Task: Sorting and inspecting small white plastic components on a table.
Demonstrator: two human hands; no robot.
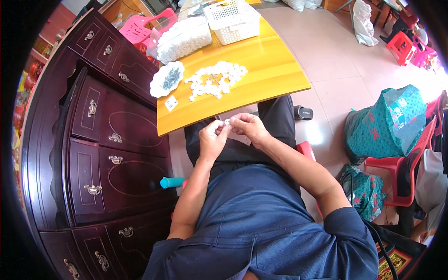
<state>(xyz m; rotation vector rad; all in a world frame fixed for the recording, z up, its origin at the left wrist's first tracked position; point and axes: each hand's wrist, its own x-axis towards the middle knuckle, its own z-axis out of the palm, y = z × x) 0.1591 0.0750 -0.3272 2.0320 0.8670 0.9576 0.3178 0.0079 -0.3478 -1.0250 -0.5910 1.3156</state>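
A person (pixel 261 200) sits with left hand (pixel 213 139) and right hand (pixel 250 128) meeting over the lap (pixel 240 150), fingers (pixel 239 120) of both pinching a small white piece (pixel 227 122) near the table (pixel 275 65), where white pieces (pixel 211 89) lie scattered.

dark-wood cabinet (pixel 140 128), 9 o'clock | yellow table (pixel 277 67), 12 | pale tiled floor (pixel 333 58), 2 | red chair (pixel 385 162), 3 | bright glare (pixel 431 84), 2–3

On the table (pixel 275 65), pieces (pixel 224 87) lie right of a dish (pixel 157 87) and before a basket (pixel 240 34).
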